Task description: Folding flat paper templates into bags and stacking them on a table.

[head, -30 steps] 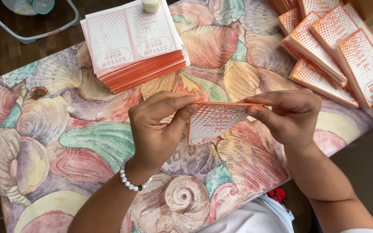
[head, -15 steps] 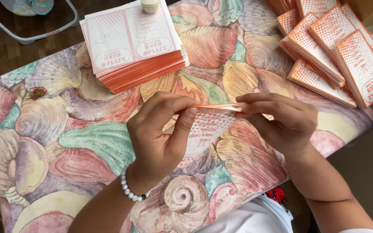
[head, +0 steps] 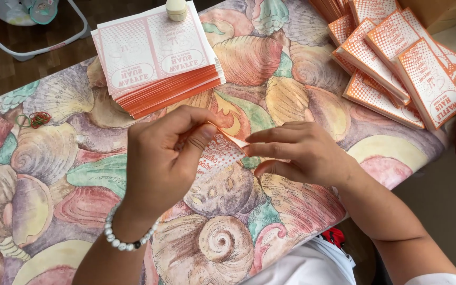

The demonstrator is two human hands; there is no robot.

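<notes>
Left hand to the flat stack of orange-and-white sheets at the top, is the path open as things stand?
Probably yes. The flat stack lies just beyond the left hand, with only bare shell-print tablecloth between. But that hand is pinching the paper piece together with the right hand, so it would have to let go first.

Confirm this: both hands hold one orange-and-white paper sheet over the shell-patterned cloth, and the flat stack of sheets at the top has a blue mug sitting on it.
Not quite. The left hand and right hand do hold one paper sheet over the shell-patterned cloth, but the head view shows a small cream-coloured round object, not a blue mug, on the flat stack of sheets.
</notes>
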